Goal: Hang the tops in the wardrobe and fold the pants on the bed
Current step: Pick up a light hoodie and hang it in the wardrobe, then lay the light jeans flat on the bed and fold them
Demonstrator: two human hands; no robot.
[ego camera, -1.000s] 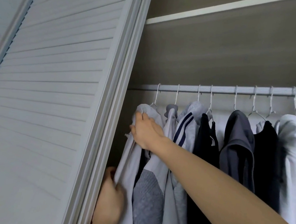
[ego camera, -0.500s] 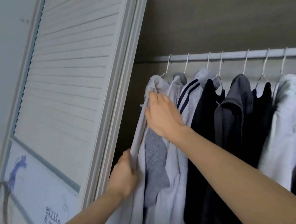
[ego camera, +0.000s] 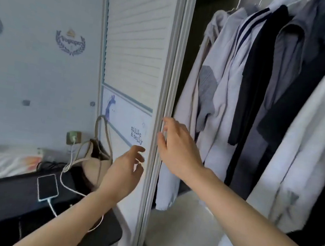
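I have both hands at the wardrobe door's (ego camera: 137, 43) edge. My left hand (ego camera: 124, 172) hovers just before the door's face, fingers loosely spread, holding nothing. My right hand (ego camera: 176, 148) sits at one o'clock from it, fingers relaxed and empty, just beside the door frame. The tops (ego camera: 252, 77) hang in the wardrobe at two o'clock. A phone (ego camera: 47, 187) lies charging at eight o'clock.

Both hands, left hand (ego camera: 124, 171) and right hand (ego camera: 177, 147), released the hanging tops (ego camera: 210, 83)
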